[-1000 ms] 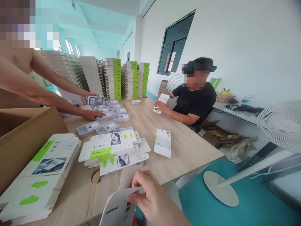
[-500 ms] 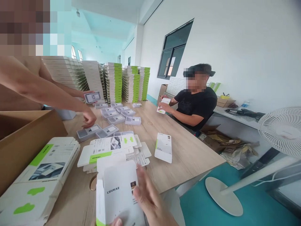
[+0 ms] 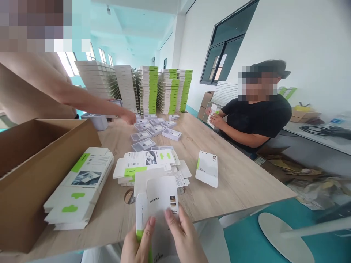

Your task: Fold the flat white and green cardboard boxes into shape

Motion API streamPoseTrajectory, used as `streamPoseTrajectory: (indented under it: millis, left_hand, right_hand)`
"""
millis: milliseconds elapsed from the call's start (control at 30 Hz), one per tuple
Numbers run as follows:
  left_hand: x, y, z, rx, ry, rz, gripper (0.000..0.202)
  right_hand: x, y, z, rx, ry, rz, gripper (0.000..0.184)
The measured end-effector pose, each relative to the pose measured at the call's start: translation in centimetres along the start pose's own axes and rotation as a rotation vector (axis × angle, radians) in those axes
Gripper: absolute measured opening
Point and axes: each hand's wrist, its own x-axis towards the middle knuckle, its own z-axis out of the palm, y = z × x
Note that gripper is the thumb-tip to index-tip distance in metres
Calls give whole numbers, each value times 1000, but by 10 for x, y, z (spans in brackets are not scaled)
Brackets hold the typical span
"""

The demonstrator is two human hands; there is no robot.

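Observation:
Both my hands hold one white and green carton sleeve [image 3: 156, 202], printed CEUKAZ, upright at the table's near edge. My left hand [image 3: 138, 244] grips its lower left side with the thumb on the front. My right hand [image 3: 185, 239] holds its lower right side, fingers pressed on the front. Just beyond it lies a loose heap of flat cartons [image 3: 145, 164] and a single closed white box [image 3: 207, 172].
A stack of flat cartons [image 3: 82, 182] lies beside an open cardboard box [image 3: 33, 164] at left. Grey trays [image 3: 153, 129] sit mid-table; a co-worker's arm [image 3: 90, 104] reaches over them. Tall box stacks [image 3: 164, 89] stand behind. A person in black [image 3: 255, 117] sits right, holding a box.
My left hand has joined my right on the carton sleeve, now held upright. The view has shifted left and nearer. The co-worker's hand moved farther along the trays.

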Motion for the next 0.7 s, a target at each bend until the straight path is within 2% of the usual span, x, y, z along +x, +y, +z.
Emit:
streamPoseTrajectory:
  millis: [100, 233, 300, 433, 600, 700]
  left_hand:
    - [2, 0, 5, 10, 48, -15, 73]
    - [6, -4, 2, 1, 29, -9, 70]
    - [8, -6, -1, 1, 49, 46, 65]
    - [8, -9, -5, -49, 83, 161, 62]
    - [0, -26, -2, 11, 55, 95, 56]
    - [-5, -32, 1, 8, 112, 99, 58]
  right_hand:
    - [-4, 6, 4, -59, 8, -36, 80]
    - [-6, 10, 3, -140, 28, -96, 74]
    - [-5, 9, 0, -132, 21, -72, 72]
    - [-6, 13, -7, -21, -75, -23, 76]
    - [-13, 37, -11, -178, 60, -4, 77]
    - [-18, 46, -8, -204, 41, -27, 73]
